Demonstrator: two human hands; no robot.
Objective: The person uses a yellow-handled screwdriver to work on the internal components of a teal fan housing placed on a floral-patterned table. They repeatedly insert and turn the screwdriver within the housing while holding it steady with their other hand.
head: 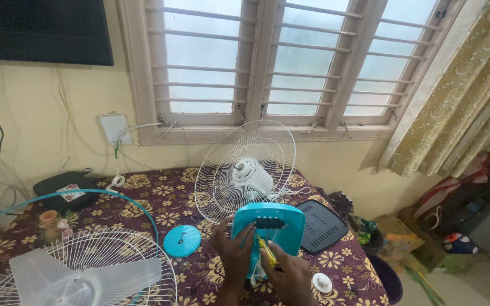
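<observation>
My left hand (235,253) grips the left edge of a turquoise fan base housing (270,225), held upright above the table. My right hand (288,276) holds a yellow-handled screwdriver (266,252) against the housing's lower part. Just behind the housing stands the white rear fan grille with its motor (246,170). A round turquoise cap (181,241) lies on the flowered tablecloth (160,198) left of my left hand.
A white front grille with a translucent blade (83,272) lies at the near left, ringed by a turquoise hoop (94,194). A dark slotted plate (320,225) and a white knob (321,281) lie right. A black box (63,190) sits far left. Bags and boxes crowd the floor at right.
</observation>
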